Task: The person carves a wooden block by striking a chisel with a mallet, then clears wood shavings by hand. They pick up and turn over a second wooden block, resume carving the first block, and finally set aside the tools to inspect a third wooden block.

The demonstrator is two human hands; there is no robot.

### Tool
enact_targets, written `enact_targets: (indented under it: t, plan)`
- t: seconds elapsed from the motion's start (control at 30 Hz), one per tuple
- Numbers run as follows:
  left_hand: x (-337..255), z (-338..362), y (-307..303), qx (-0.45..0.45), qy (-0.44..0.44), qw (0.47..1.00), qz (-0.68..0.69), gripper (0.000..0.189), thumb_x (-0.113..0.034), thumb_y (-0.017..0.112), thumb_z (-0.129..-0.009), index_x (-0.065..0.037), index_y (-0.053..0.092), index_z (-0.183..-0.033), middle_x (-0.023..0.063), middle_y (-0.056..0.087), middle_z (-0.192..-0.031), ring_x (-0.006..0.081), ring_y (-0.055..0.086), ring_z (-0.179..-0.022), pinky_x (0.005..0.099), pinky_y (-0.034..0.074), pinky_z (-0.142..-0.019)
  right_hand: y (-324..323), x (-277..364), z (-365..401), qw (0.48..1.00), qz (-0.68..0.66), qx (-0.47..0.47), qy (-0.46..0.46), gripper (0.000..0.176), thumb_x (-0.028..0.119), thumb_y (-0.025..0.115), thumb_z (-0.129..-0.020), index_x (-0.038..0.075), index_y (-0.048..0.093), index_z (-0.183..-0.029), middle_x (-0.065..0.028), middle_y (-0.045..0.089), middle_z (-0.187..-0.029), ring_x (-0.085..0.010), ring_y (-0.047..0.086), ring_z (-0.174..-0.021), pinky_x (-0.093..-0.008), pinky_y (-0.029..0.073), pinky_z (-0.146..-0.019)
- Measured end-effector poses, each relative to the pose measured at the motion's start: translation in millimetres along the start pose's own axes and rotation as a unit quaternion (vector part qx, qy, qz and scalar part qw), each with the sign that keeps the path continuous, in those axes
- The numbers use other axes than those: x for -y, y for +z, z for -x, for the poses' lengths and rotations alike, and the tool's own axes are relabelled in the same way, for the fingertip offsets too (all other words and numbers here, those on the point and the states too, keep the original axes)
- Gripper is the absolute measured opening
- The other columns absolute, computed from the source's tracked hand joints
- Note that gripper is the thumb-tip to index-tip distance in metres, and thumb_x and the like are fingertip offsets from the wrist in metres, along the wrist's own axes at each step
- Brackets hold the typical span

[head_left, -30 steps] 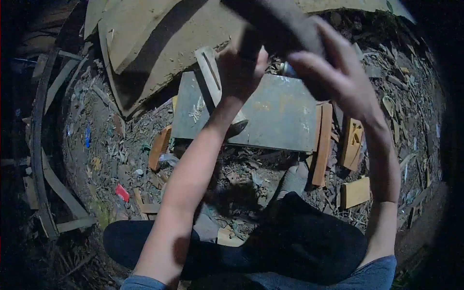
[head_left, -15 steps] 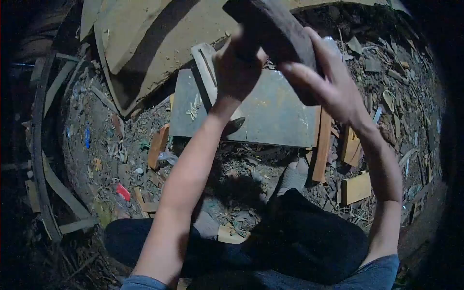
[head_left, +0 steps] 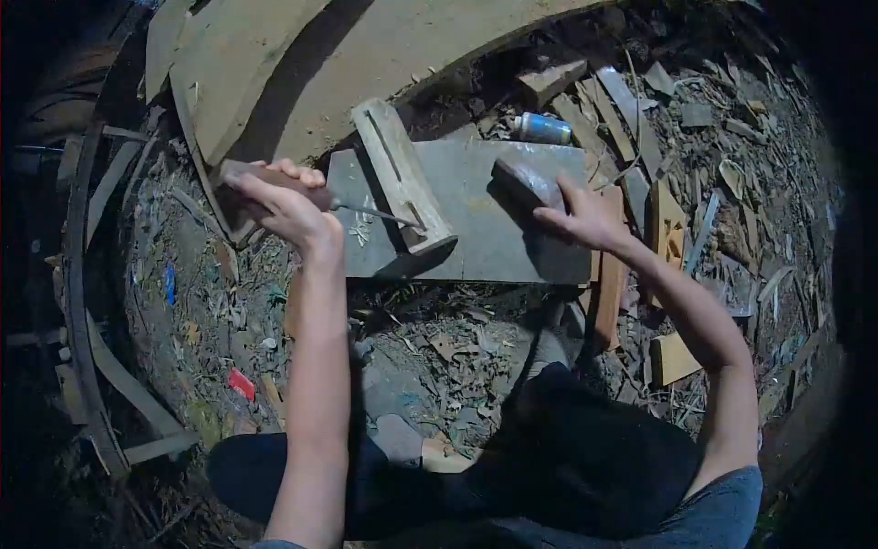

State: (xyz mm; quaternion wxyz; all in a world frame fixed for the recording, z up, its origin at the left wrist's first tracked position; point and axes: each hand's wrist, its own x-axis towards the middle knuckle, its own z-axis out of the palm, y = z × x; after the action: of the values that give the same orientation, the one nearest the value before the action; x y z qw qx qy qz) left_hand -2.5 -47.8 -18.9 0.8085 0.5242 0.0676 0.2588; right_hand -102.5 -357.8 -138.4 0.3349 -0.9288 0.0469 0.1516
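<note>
My left hand is wrapped round the brown wooden handle of a chisel. Its thin metal shaft runs right, its tip at the lower slot of a pale slotted wooden piece. That piece lies slanted across a flat grey board. Over the board's right side, my right hand grips the near end of a dark wooden block, thumb on one side and fingers on the other. A few pale shavings lie on the board left of the slotted piece.
A blue can lies behind the board. Large wooden slabs fill the back left. Offcuts such as a reddish strip and a yellow block lie to the right. Chips and scraps litter the ground, with a red scrap at left.
My left hand has moved left and away from the dark block, and the chisel now reaches the slotted piece. My right hand has lowered the block towards the board.
</note>
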Motion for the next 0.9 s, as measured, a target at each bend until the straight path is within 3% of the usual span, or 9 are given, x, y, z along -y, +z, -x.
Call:
enact_targets:
  t: [0.1, 0.2, 0.4, 0.47, 0.53, 0.6, 0.67, 0.77, 0.9]
  plan:
    - [13.4, 12.2, -0.8, 0.040, 0.145, 0.987, -0.051, 0.045, -0.050, 0.035, -0.100, -0.006, 0.043, -0.107, 0.0060, 0.051, -0.080, 0.0168, 0.051, -0.064, 0.0322, 0.048, -0.063, 0.4, -2.2, 1.6, 1.000, -0.001, -0.004, -0.009, 0.071, 0.059, 0.057, -0.081, 0.002, 0.047, -0.122, -0.0292, 0.061, -0.106, -0.0433, 0.060, -0.099, -0.0482, 0.046, -0.085]
    - [1.0, 20.4, -7.9, 0.120, 0.153, 0.976, -0.100, 0.044, -0.044, 0.036, -0.101, -0.002, 0.045, -0.110, 0.0088, 0.054, -0.082, 0.0204, 0.056, -0.071, 0.0373, 0.050, -0.075, 4.6, -7.2, 2.3, 0.999, -0.002, -0.026, -0.025, 0.070, 0.059, 0.057, -0.081, 0.002, 0.048, -0.120, -0.0294, 0.061, -0.105, -0.0433, 0.060, -0.099, -0.0480, 0.046, -0.084]
    - [-38.9, 12.9, -36.2, 0.328, 0.031, 0.937, -0.116, 0.035, -0.038, 0.060, -0.092, -0.006, 0.050, -0.083, 0.0060, 0.059, -0.069, 0.0200, 0.062, -0.075, 0.0371, 0.050, -0.077, -2.6, 2.6, 3.1, 1.000, -0.001, 0.008, -0.004, 0.070, 0.059, 0.057, -0.082, 0.002, 0.046, -0.121, -0.0298, 0.061, -0.106, -0.0432, 0.060, -0.100, -0.0476, 0.046, -0.086]
    - [-32.2, -6.4, -36.0, 0.581, -0.041, 0.811, 0.059, 0.035, -0.040, 0.062, -0.090, -0.009, 0.051, -0.079, 0.0061, 0.059, -0.070, 0.0188, 0.059, -0.068, 0.0329, 0.048, -0.074, 0.0, -5.5, -1.9, 1.000, -0.010, 0.006, -0.013, 0.070, 0.059, 0.057, -0.082, 0.002, 0.046, -0.122, -0.0300, 0.060, -0.107, -0.0433, 0.059, -0.101, -0.0476, 0.045, -0.086]
    - [-26.7, -3.6, -25.2, 0.570, -0.068, 0.814, 0.085, 0.038, -0.043, 0.064, -0.088, -0.012, 0.048, -0.074, 0.0023, 0.053, -0.064, 0.0155, 0.053, -0.059, 0.0287, 0.044, -0.067, -1.0, -4.9, -4.1, 1.000, 0.000, 0.010, -0.022, 0.082, 0.061, 0.057, -0.082, 0.001, 0.040, -0.134, -0.0280, 0.058, -0.114, -0.0391, 0.058, -0.107, -0.0417, 0.045, -0.090]
    - [-25.1, 2.0, -17.6, 0.363, -0.153, 0.916, 0.074, 0.041, -0.046, 0.063, -0.088, -0.013, 0.045, -0.071, -0.0018, 0.044, -0.056, 0.0122, 0.047, -0.054, 0.0293, 0.041, -0.062, -1.7, -6.7, -1.8, 1.000, 0.018, 0.016, 0.002, 0.081, 0.061, 0.057, -0.082, 0.001, 0.040, -0.134, -0.0282, 0.057, -0.117, -0.0386, 0.058, -0.108, -0.0419, 0.045, -0.090]
    - [-25.0, 4.4, -7.5, 0.298, -0.138, 0.943, 0.051, 0.043, -0.047, 0.061, -0.090, -0.014, 0.042, -0.069, -0.0034, 0.039, -0.055, 0.0098, 0.042, -0.050, 0.0272, 0.039, -0.056, -0.7, -8.9, -1.5, 1.000, -0.004, 0.009, -0.018, 0.082, 0.061, 0.058, -0.081, 0.001, 0.040, -0.134, -0.0291, 0.058, -0.115, -0.0393, 0.058, -0.107, -0.0425, 0.045, -0.090]
    - [-25.7, 15.9, 6.7, -0.065, -0.078, 0.994, 0.029, 0.041, -0.042, 0.059, -0.093, -0.014, 0.043, -0.067, -0.0017, 0.040, -0.054, 0.0103, 0.043, -0.050, 0.0281, 0.040, -0.056, -0.7, -10.8, -2.7, 1.000, -0.007, 0.021, -0.012, 0.083, 0.062, 0.058, -0.081, 0.002, 0.039, -0.135, -0.0291, 0.059, -0.113, -0.0399, 0.059, -0.105, -0.0432, 0.046, -0.089]
    - [-1.1, 32.0, -9.1, 0.023, 0.182, 0.974, -0.129, 0.044, -0.038, 0.043, -0.101, -0.007, 0.049, -0.071, 0.0049, 0.051, -0.069, 0.0133, 0.051, -0.063, 0.0283, 0.045, -0.063, 0.4, -11.7, -5.5, 1.000, 0.011, 0.017, -0.010, 0.083, 0.063, 0.057, -0.081, 0.002, 0.039, -0.135, -0.0287, 0.059, -0.113, -0.0403, 0.059, -0.104, -0.0437, 0.046, -0.088]
